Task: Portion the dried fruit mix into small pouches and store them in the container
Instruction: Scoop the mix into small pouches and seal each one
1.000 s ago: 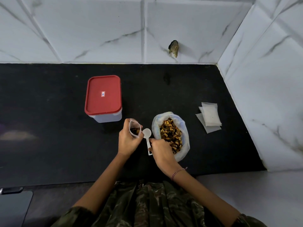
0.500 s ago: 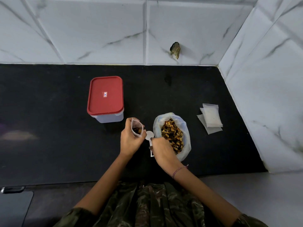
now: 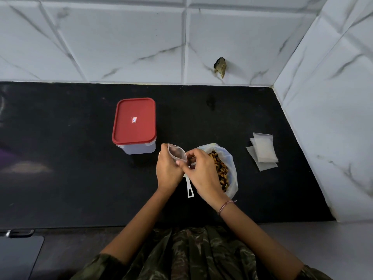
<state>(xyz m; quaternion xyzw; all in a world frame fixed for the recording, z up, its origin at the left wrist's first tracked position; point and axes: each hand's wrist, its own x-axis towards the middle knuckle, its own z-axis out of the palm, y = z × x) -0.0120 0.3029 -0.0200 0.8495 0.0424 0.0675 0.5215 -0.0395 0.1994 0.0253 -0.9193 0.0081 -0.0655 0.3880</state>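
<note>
My left hand [image 3: 168, 171] holds a small clear pouch [image 3: 177, 154] upright with its mouth open; some dark fruit shows inside. My right hand [image 3: 202, 172] has its fingers at the pouch's right edge and pinches it. A white plastic spoon [image 3: 189, 189] lies on the black counter under both hands, only its handle visible. Just right of my right hand sits the open plastic bag of dried fruit mix [image 3: 222, 170]. The container [image 3: 134, 126], clear with a red lid on it, stands behind and left of my hands.
A small stack of empty pouches [image 3: 262, 151] lies on the counter to the right, near the tiled side wall [image 3: 327, 118]. A dark flat object [image 3: 18, 257] sits at the lower left. The counter's front edge runs just before my body.
My right hand has let the spoon down onto the counter and moved up to the pouch's edge. My left hand has kept the pouch in about the same place.
</note>
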